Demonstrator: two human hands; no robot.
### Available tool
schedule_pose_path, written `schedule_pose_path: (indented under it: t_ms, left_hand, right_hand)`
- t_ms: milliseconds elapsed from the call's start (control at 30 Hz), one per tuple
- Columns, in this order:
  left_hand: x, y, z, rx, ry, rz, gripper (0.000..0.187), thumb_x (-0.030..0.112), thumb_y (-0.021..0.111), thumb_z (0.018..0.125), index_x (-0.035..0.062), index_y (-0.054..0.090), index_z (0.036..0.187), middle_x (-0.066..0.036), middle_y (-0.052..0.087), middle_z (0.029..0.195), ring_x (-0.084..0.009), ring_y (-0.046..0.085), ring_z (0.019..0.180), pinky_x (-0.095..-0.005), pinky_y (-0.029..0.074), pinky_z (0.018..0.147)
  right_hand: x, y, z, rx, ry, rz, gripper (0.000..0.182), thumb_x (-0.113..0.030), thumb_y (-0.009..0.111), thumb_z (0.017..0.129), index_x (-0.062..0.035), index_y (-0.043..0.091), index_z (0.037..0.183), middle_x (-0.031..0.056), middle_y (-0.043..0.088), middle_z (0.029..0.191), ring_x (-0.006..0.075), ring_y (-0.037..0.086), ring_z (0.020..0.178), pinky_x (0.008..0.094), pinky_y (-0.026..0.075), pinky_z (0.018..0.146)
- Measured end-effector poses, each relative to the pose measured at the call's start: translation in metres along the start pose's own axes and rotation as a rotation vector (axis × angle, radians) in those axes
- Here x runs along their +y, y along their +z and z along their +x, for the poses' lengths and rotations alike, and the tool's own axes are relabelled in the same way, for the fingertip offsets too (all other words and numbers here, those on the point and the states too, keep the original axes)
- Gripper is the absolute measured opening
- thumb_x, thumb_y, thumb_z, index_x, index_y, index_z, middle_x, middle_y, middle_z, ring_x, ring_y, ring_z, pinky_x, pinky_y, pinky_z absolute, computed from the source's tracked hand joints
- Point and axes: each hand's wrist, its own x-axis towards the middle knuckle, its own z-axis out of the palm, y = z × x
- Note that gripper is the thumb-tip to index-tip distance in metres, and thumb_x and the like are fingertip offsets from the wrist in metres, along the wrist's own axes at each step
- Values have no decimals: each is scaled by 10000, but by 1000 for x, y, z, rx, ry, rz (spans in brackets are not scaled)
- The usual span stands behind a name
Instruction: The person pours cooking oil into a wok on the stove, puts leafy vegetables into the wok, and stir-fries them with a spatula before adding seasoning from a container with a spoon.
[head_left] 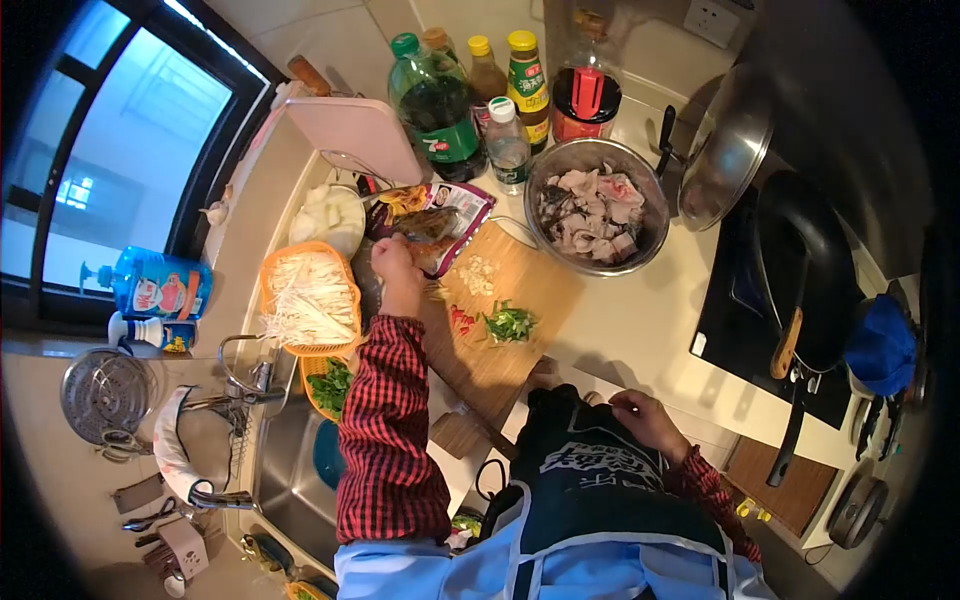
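Apparently midway through handling a purple-edged packet (432,222) beside the cutting board (555,288), the left hand (396,268) curls its fingers at the edge, grip unclear; the right hand (648,420) hangs loose, seemingly empty. Lifting the packet would call for a firm pinch.

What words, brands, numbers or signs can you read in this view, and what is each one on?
"7": label of the big green-capped bottle.
Too small or blurred to read: print on the purple-edged packet, yellow-capped sauce bottle, small white-capped bottle and blue pump bottle.
Pale lettering on the dark apron: too distorted to read.
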Motion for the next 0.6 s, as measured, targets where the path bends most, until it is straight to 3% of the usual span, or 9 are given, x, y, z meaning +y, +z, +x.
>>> schedule_pose_path:
  t_ms: [67, 200, 267, 367, 400, 467, 500, 567, 600]
  left_hand:
    - [-1, -5, 7, -24, -291, -86, 239, 43, 606, 692, 81, 375, 739, -39, 434, 643, -127, 402, 448, -247, 349, 408]
    - [-13, -10, 23, -1, -311, 113, 345, 54, 626, 682, 86, 333, 863, -78, 435, 796, -141, 433, 530, -254, 370, 435]
    - [-2, 0, 5, 140, -180, 282, 456, 48, 635, 672, 95, 276, 951, -106, 406, 910, -155, 451, 619, -272, 397, 466]
    - [31, 11, -20, 88, -238, 369, 387, 0, 605, 669, 84, 321, 917, -88, 433, 872, -155, 450, 642, -263, 410, 505]
    - [17, 6, -5, 79, -240, 369, 387, 0, 605, 669, 84, 321, 917, -88, 433, 872, -155, 450, 642, -263, 410, 505]
    - [-22, -8, 37, 45, -16, 338, 307, -65, 554, 663, 72, 369, 867, -58, 447, 799, -142, 452, 622, -217, 394, 519]
    - [-16, -1, 29, 37, -18, 337, 307, -65, 554, 663, 72, 369, 867, -58, 447, 799, -142, 452, 622, -217, 394, 519]
    - [11, 10, -4, -17, 168, -43, 270, -114, 506, 645, 64, 407, 823, -19, 430, 717, -100, 426, 591, -179, 362, 530]
    - [13, 9, -9, -62, 282, 14, 289, -117, 500, 644, 70, 419, 849, 9, 407, 686, -62, 386, 562, -170, 339, 520]
  right_hand:
    - [-10, 1, 4, -25, -29, -4, 165, -66, 548, 763, 3, 535, 912, 104, 582, 818, 164, 559, 767, 257, 447, 689]
    - [-19, 5, 6, -43, 24, -73, 161, -83, 539, 767, -4, 538, 906, 112, 578, 841, 180, 563, 791, 271, 449, 701]
    - [-18, 7, 6, -50, 43, -85, 162, -88, 536, 766, -7, 539, 906, 113, 575, 844, 182, 563, 795, 275, 448, 703]
    - [-11, 11, 5, -80, 20, -105, 174, -92, 537, 759, -12, 537, 914, 118, 572, 834, 178, 560, 779, 284, 448, 698]
    - [-10, 12, 4, -88, 33, -89, 180, -93, 541, 755, -14, 536, 917, 118, 571, 825, 179, 558, 773, 285, 447, 697]
    - [-11, 12, 4, -88, 48, -73, 185, -93, 545, 752, -16, 535, 920, 118, 570, 816, 181, 557, 767, 285, 446, 695]
    - [-14, 12, 4, -95, 45, -81, 188, -98, 543, 762, -3, 539, 923, 109, 579, 819, 168, 558, 765, 276, 447, 700]
    - [-16, 10, 6, -93, 45, -88, 192, -103, 542, 771, 10, 542, 926, 99, 589, 823, 155, 559, 763, 267, 448, 706]
    - [-16, 8, 7, -73, 35, -95, 194, -105, 546, 770, 11, 542, 925, 94, 588, 820, 156, 558, 766, 266, 447, 712]
